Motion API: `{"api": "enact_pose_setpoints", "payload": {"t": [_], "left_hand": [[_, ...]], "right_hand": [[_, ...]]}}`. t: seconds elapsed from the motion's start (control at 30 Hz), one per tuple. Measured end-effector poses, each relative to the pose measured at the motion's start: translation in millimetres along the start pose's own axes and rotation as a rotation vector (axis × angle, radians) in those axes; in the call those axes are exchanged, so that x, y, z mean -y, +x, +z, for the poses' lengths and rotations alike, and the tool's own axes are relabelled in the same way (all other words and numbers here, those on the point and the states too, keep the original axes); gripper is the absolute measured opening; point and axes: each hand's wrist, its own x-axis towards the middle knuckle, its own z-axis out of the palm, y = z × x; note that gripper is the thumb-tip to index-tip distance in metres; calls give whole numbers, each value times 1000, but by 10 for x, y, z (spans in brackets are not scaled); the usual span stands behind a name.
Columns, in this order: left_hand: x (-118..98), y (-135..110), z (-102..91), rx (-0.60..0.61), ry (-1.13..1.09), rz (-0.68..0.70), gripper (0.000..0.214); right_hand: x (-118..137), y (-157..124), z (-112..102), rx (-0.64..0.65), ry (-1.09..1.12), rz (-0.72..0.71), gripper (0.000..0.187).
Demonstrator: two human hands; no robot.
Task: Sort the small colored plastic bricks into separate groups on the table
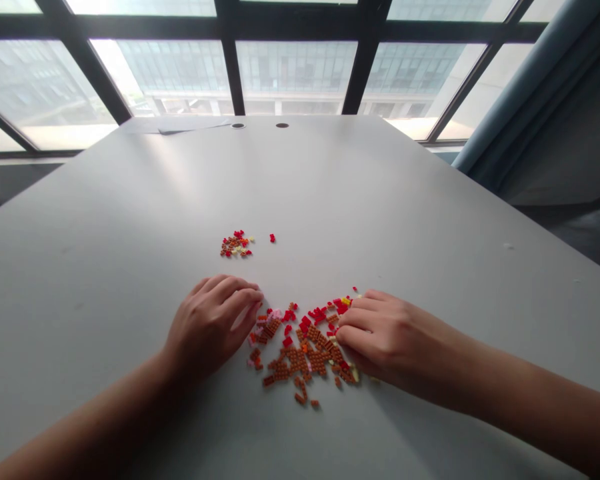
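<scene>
A pile of tiny red, orange-brown, pink and cream bricks (305, 350) lies on the grey table (130, 220) between my hands. My left hand (213, 323) rests palm down at the pile's left edge, fingers curled together, tips touching the bricks near a pink one. My right hand (385, 337) lies at the pile's right edge, fingers bent and pressed close over the bricks there. Whether either hand grips a brick is hidden. A smaller heap of bricks (236, 244) sits farther back, with a single red brick (273, 238) just to its right.
Two round cable holes (260, 125) and a flat sheet (180, 127) sit near the table's far edge, under a wall of dark-framed windows (300, 67). The table's right edge runs diagonally past a blue-grey column (520, 87).
</scene>
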Motion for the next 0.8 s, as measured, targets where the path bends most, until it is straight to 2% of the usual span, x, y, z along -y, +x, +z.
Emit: {"api": "enact_pose_setpoints", "payload": {"t": [0.17, 0.3, 0.47, 0.63, 0.8], "left_hand": [[0, 6, -5, 5, -6, 1, 9], [-8, 19, -4, -8, 4, 4, 9], [-9, 17, -7, -6, 14, 5, 9], [-12, 19, -14, -8, 19, 1, 11], [-9, 15, -5, -4, 14, 11, 10]], "right_hand": [[-202, 54, -75, -80, 173, 67, 15], [-431, 225, -88, -129, 275, 124, 10], [-624, 614, 100, -178, 237, 184, 10], [-740, 1014, 316, -165, 252, 202, 13], [-801, 1199, 453, -175, 327, 251, 13]]}}
